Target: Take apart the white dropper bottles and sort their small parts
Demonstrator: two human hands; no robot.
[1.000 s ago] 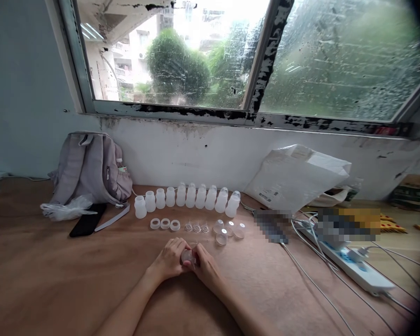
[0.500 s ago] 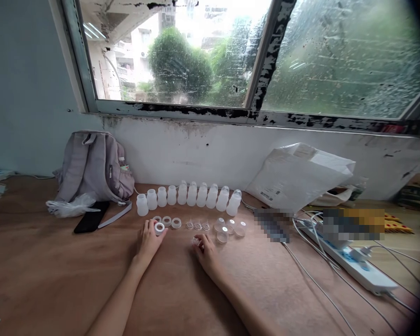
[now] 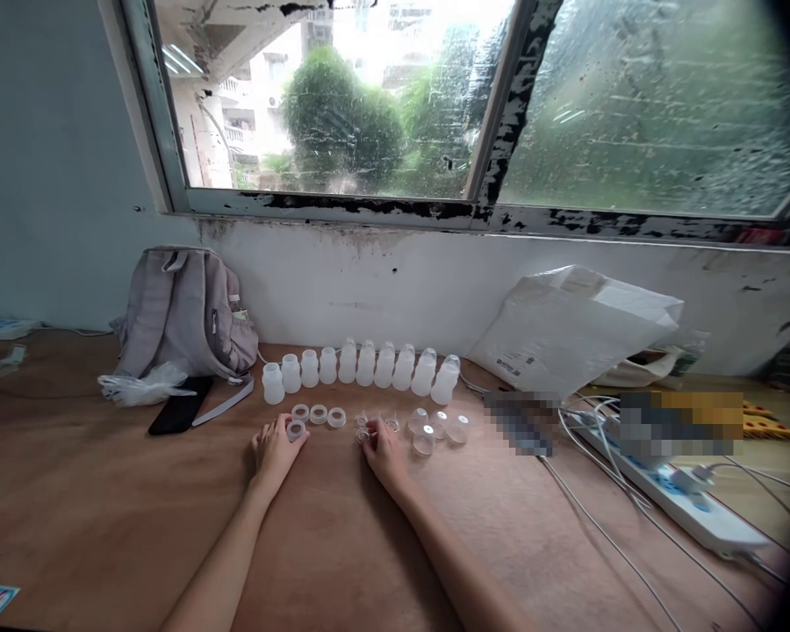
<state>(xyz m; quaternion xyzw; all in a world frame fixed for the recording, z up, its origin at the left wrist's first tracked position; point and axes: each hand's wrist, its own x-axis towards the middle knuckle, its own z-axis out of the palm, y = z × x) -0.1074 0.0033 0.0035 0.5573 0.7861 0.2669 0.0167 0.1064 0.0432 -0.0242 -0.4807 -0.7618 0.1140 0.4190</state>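
Observation:
My left hand [image 3: 276, 452] is closed around a white bottle collar ring [image 3: 296, 429], low over the table. Just behind it lie more collar rings [image 3: 336, 417]. The fingers of my right hand [image 3: 386, 455] pinch a clear bottle nipple [image 3: 362, 435], partly covered by the fingertips. Other clear nipples [image 3: 391, 425] stand right behind that hand, partly hidden. To its right sit several clear domed caps [image 3: 424, 441]. Farther back runs a curved row of small frosted baby bottles: those on the left [image 3: 273, 384] are open-topped, those on the right [image 3: 445, 379] carry clear caps.
A grey backpack [image 3: 184, 312], a crumpled plastic bag [image 3: 145, 384] and a black phone-like slab [image 3: 179, 407] are at the left. A white plastic package [image 3: 566, 329], a blurred-out device [image 3: 519, 423], cables and a power strip [image 3: 704, 518] occupy the right. The wall [image 3: 342, 290] bounds the back.
My right hand has moved slightly up and left, close to the standing nipples. My left hand, still holding the collar ring, has barely moved. The view has shifted slightly.

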